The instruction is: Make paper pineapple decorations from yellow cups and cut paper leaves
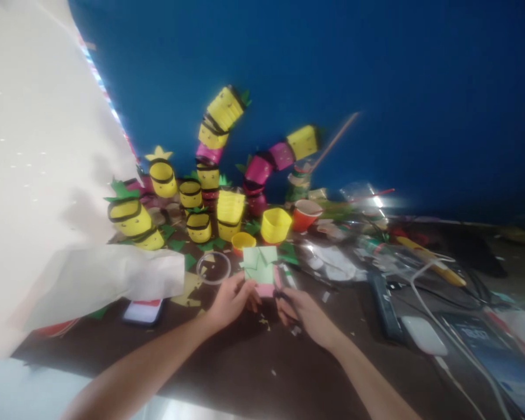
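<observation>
My left hand is closed on the lower left edge of a light green paper sheet, which has leaf-like shapes or folds on it. A strip of pink paper shows along its bottom edge. My right hand is wrapped round dark-handled scissors at the sheet's right side. The blades are blurred, so whether they touch the paper is unclear. Just beyond the sheet stand a yellow paper cup and a small yellow ring-like piece. A clear tape roll lies left of the sheet.
Yellow and magenta cups with green paper leaves, some in leaning stacks, line the back by a blue wall. White paper and a phone lie left. Right are a power bank, cables, a white charger and another phone.
</observation>
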A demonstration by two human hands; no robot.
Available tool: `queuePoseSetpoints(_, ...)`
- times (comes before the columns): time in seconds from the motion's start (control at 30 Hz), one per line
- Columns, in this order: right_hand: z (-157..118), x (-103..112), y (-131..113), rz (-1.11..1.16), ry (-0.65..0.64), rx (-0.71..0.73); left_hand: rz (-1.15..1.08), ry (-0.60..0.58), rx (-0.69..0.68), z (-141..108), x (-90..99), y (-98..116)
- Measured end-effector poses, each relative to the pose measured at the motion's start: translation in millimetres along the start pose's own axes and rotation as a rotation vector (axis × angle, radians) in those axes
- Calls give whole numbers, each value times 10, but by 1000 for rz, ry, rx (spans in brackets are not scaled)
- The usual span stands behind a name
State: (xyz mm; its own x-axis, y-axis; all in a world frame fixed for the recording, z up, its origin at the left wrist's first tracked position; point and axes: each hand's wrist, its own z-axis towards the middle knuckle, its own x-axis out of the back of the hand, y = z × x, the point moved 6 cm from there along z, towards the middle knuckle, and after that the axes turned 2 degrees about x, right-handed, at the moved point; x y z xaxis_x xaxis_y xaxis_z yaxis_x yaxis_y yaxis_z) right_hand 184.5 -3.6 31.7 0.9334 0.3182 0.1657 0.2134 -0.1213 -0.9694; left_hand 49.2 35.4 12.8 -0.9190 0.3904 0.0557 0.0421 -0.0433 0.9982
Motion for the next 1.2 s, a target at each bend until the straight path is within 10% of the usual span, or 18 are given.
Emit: queuePoseSetpoints(1.2, 23, 20, 69, -20, -18, 13, 17, 5, -7, 2, -1, -2)
